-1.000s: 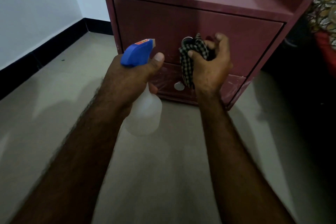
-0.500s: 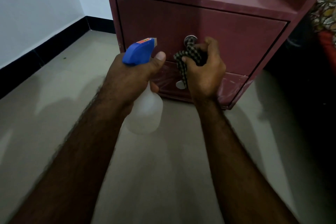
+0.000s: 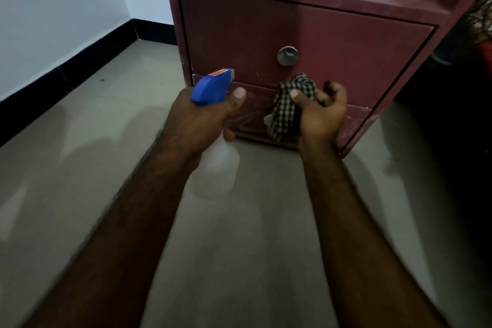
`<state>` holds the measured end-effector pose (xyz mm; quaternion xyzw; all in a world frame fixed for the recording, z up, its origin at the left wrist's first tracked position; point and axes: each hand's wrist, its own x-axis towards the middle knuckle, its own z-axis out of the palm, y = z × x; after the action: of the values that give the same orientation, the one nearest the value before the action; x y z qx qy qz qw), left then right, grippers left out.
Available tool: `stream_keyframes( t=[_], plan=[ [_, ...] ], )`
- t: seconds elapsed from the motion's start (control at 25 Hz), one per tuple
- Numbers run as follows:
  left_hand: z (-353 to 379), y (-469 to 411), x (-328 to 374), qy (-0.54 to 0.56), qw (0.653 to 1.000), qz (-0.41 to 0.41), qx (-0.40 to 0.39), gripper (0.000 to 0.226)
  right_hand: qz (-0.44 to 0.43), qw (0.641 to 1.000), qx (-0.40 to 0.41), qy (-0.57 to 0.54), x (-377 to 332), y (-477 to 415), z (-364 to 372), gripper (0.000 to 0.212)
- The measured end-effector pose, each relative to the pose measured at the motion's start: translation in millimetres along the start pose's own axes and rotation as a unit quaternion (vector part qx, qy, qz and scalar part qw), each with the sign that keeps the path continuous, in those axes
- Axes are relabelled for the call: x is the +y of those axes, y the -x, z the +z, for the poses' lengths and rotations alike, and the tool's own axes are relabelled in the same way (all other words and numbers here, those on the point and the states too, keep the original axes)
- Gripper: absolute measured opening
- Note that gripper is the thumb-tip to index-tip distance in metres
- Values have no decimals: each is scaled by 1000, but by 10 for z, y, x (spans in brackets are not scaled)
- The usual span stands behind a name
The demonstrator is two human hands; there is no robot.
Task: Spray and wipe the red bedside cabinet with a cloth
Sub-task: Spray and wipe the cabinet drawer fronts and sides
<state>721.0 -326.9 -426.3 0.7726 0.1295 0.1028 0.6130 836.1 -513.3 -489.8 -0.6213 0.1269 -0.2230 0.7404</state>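
Spray bottle (image 3: 216, 168) gripped by left hand (image 3: 197, 120); checked cloth (image 3: 288, 109) clutched by right hand (image 3: 322, 117); lower knob (image 3: 267, 120) of cabinet (image 3: 239, 34) partly hidden behind.

Your single head-worn wide-angle view looks forward and down from close in at the front of the dark red two-drawer bedside cabinet (image 3: 239, 34), with the pale glossy floor (image 3: 80, 168) filling the lower frame

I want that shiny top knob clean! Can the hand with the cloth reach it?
Probably yes. The right hand holds the cloth just below the top knob, and nothing sits between them. The left hand keeps the spray bottle off to the side.
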Motion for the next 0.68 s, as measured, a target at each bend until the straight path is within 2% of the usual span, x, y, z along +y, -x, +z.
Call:
stream_keyframes(
  t=[0.12,0.2,0.28,0.36,0.48,0.56,0.68],
  plan=[
    [27,-3,-13,-3,1000,11,-10,58,110,990,5,-86,75,46,-47,77],
    [46,12,-18,-2,1000,12,-13,52,109,992,-5,-70,107,112,-88,75],
    [77,45,-27,5,1000,10,-24,36,78,996,-11,-49,71,141,-163,71],
    [118,84,-28,8,999,9,-36,26,22,1000,-1,-22,-42,118,-266,64],
    [219,110,-5,8,998,21,-53,22,-95,994,32,52,-337,25,-407,65],
    [306,106,7,14,998,23,-63,29,-195,975,57,86,-571,-59,-446,65],
    [423,98,6,23,996,29,-76,32,-324,928,106,151,-821,-215,-394,63]
  ],
)
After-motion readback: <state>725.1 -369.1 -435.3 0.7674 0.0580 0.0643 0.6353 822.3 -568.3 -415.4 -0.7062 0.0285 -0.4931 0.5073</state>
